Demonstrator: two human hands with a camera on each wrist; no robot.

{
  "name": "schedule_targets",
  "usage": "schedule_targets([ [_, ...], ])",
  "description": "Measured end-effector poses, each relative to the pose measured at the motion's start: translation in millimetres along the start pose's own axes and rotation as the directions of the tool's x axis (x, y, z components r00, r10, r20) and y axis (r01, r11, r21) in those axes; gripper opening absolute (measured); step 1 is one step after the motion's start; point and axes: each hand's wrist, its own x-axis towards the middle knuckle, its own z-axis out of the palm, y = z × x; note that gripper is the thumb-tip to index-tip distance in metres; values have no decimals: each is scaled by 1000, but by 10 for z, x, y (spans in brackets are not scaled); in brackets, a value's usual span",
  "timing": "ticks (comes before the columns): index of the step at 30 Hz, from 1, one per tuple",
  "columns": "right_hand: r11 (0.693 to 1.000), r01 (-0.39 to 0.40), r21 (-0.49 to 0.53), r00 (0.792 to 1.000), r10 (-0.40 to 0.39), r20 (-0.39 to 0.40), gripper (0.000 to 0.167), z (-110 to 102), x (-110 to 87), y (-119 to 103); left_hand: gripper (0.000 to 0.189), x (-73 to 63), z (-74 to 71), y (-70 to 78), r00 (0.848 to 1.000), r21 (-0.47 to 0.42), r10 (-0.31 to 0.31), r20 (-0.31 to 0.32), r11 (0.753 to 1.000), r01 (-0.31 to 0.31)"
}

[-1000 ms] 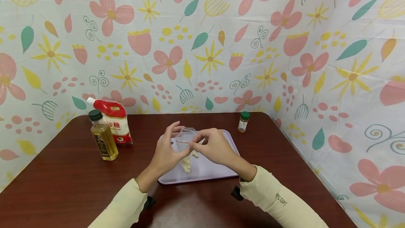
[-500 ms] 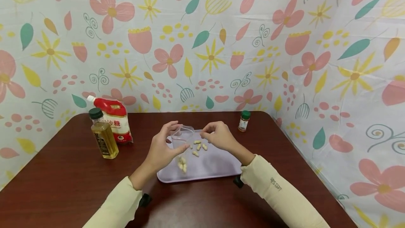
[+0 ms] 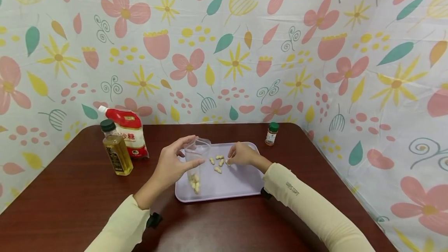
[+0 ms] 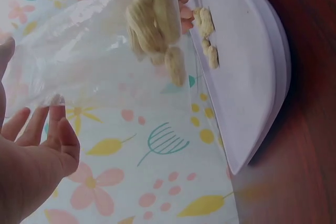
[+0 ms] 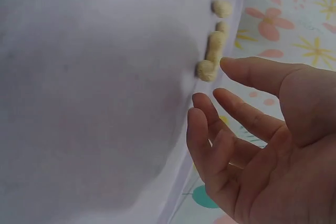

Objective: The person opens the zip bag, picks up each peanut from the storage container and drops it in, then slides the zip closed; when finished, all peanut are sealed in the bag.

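My left hand (image 3: 170,164) holds a clear plastic bag (image 4: 89,56) by its top, over the left side of a pale lilac tray (image 3: 241,182). Several unshelled peanuts (image 4: 149,22) lie at the bottom of the bag, whose mouth gapes. More peanuts (image 3: 217,169) are scattered on the tray. My right hand (image 3: 244,154) is low over the tray's right half, beside one peanut (image 3: 228,162). In the right wrist view, the thumb tip is next to a peanut (image 5: 206,70), while the other fingers stand apart from the thumb with nothing between them.
An oil bottle (image 3: 118,153) with a dark cap and a red-and-white sugar pouch (image 3: 132,135) stand at the left of the brown table (image 3: 224,224). A small green-capped spice jar (image 3: 271,134) is at the back right. A floral cloth (image 3: 224,49) hangs behind.
My right hand has moved away from the bag's mouth, rightward and down to the peanuts on the tray. The left hand has shifted slightly left with the bag.
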Motion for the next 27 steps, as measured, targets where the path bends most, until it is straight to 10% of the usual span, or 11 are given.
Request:
schedule_targets([
  [17, 1000, 9, -18, 1000, -9, 3, 5, 110, 25, 8, 37, -18, -112, -17, 994, -11, 74, 77, 997, -73],
  [27, 995, 91, 40, 993, -88, -81, 4, 30, -120, -132, 53, -2, -147, -8, 993, 32, 75, 87, 996, -78],
])
